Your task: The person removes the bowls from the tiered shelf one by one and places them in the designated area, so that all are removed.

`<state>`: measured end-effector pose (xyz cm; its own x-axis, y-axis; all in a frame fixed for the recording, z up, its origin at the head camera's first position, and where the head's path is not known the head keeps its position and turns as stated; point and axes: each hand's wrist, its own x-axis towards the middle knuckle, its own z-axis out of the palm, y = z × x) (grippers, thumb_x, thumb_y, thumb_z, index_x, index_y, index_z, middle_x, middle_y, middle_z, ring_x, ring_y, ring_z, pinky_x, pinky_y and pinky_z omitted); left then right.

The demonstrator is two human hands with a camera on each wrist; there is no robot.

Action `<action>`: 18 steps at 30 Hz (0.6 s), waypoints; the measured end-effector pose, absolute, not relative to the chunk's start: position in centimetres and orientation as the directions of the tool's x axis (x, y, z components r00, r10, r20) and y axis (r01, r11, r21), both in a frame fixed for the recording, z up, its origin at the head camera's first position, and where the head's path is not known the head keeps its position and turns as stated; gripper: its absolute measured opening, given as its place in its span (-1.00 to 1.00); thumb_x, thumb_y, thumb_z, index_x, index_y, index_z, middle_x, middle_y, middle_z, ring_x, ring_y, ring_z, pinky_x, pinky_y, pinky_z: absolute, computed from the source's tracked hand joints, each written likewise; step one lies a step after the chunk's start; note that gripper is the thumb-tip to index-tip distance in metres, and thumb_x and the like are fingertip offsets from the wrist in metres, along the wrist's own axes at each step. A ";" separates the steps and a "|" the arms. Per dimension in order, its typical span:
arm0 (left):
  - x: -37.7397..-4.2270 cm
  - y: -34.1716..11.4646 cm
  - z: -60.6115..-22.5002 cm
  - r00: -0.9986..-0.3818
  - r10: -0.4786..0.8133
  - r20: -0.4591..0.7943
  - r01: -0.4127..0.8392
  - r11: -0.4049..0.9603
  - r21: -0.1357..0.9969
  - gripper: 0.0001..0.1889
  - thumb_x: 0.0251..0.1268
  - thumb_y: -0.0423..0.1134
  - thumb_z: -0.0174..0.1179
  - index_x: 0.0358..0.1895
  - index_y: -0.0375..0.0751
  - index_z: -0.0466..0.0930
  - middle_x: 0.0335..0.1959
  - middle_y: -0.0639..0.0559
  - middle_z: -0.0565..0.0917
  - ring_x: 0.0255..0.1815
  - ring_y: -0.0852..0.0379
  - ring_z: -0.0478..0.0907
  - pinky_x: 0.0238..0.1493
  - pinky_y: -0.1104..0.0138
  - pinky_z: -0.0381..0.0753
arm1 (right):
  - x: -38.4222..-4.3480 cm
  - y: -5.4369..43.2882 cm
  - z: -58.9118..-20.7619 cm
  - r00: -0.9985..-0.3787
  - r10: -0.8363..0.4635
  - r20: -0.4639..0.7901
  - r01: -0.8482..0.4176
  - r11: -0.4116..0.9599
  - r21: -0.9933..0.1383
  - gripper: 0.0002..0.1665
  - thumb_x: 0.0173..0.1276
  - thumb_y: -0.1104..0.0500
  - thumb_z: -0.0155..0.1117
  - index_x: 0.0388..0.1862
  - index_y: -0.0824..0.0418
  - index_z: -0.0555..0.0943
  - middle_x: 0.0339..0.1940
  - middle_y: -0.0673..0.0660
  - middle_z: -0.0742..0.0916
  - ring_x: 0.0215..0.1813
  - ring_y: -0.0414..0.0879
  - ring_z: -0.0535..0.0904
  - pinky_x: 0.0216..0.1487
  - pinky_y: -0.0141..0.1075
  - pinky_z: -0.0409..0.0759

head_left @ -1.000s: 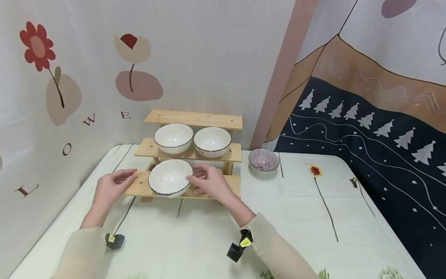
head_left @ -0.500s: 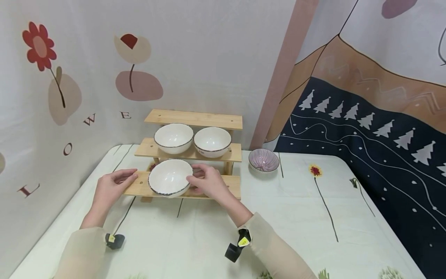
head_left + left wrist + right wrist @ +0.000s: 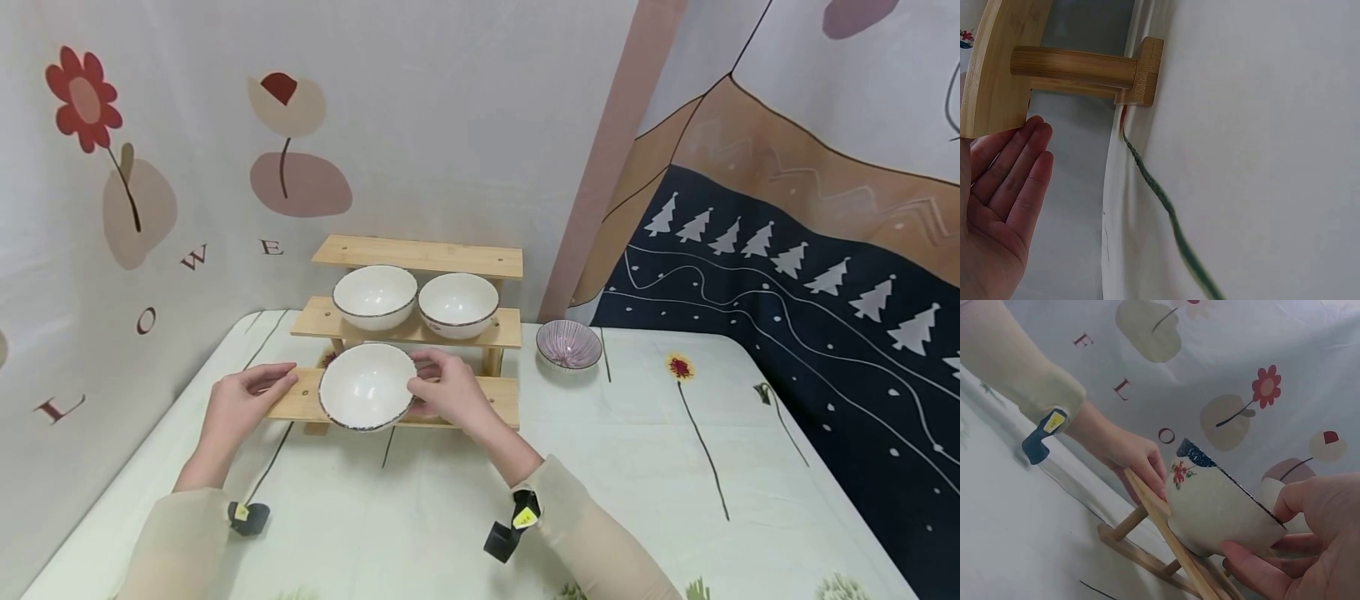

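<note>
On the lowest tier of the wooden shelf rack is a white bowl with a dark rim, tilted toward the head camera. My right hand pinches its right side, the thumb at the rim and the fingers against the outer wall. In the right wrist view the bowl's outside shows a red flower and a blue patch. My left hand holds the left end of that same tier. The left wrist view shows several of its fingers reaching along the board's underside; the thumb is hidden there.
Two more white bowls, left and right, stand side by side on the middle tier, beneath the top board. A small purple-striped bowl sits on the white tablecloth, right of the rack. Printed curtains rise behind.
The bowl at my right hand has tipped, its front rim coming lower and its inside turning toward the head camera. My left hand keeps its place on the shelf end.
</note>
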<state>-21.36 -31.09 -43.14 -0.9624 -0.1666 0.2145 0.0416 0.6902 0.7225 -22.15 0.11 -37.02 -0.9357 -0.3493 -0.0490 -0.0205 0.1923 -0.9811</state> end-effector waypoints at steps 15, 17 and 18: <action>-21.4 -31.1 -43.1 -0.960 -0.170 0.223 0.043 0.697 0.715 -0.47 0.40 0.13 0.19 0.15 -0.26 0.65 0.09 -0.29 0.70 -0.32 0.86 0.34 -0.21 0.66 0.42 | -21.8 1.2 -36.6 -0.932 -0.362 -0.022 -0.051 0.192 -0.980 -0.48 0.29 0.37 0.17 0.26 0.27 0.56 -0.05 0.32 0.76 -0.25 -0.04 0.75 -0.32 -0.25 0.75; -21.4 -31.1 -43.1 -0.959 -0.172 0.225 0.043 0.697 0.716 -0.47 0.40 0.12 0.19 0.15 -0.26 0.65 0.09 -0.29 0.71 -0.32 0.86 0.34 -0.21 0.66 0.42 | -21.8 1.5 -36.6 -0.932 -0.363 -0.021 -0.056 0.200 -0.978 -0.48 0.30 0.37 0.16 0.27 0.27 0.56 -0.04 0.32 0.76 -0.24 -0.04 0.75 -0.32 -0.26 0.75; -21.4 -31.1 -43.1 -0.959 -0.172 0.226 0.044 0.696 0.717 -0.47 0.40 0.12 0.19 0.15 -0.26 0.65 0.09 -0.29 0.71 -0.32 0.86 0.35 -0.21 0.67 0.42 | -21.8 1.6 -36.6 -0.931 -0.363 -0.021 -0.058 0.206 -0.977 -0.49 0.31 0.37 0.16 0.27 0.27 0.56 -0.04 0.32 0.76 -0.23 -0.05 0.75 -0.32 -0.26 0.75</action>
